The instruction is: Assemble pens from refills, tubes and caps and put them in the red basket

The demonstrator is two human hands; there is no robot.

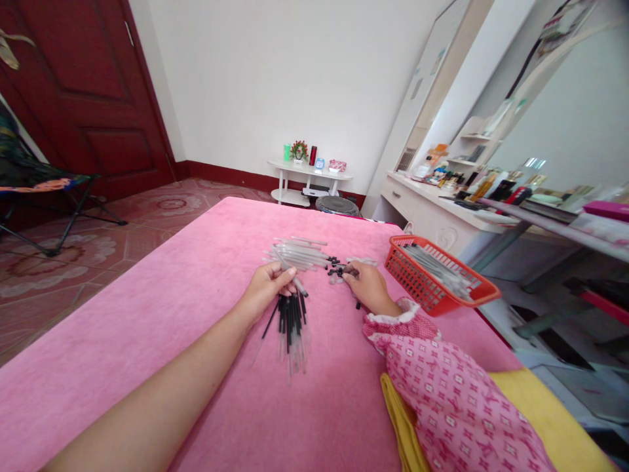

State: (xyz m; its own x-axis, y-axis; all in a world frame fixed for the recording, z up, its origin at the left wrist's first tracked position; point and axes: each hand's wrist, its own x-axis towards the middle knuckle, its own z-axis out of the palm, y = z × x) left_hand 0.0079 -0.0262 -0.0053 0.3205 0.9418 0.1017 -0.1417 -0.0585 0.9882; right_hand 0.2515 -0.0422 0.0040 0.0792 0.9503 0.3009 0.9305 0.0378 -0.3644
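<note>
My left hand (272, 286) is closed around a slim translucent pen barrel (299, 286), pinched between thumb and fingers and slanting down to the right. Just below it lies a bundle of black-inked pen refills (291, 321), their clear ends toward me. Beyond the hand, several clear pen barrels (297, 252) are spread side by side. My right hand (366, 285) reaches down into a pile of small black pen parts (335, 265), fingertips together at its edge. Whatever those fingertips grip is too small to make out. Some small clear pieces (361, 261) lie behind that hand.
An orange-red plastic basket (432, 298) holding more pen barrels (439, 269) stands right of my right hand. Everything lies on a pink cloth-covered table (206, 262). Yellow fabric (545, 400) lies by my right sleeve. A cluttered dressing table (437, 203) is at the right.
</note>
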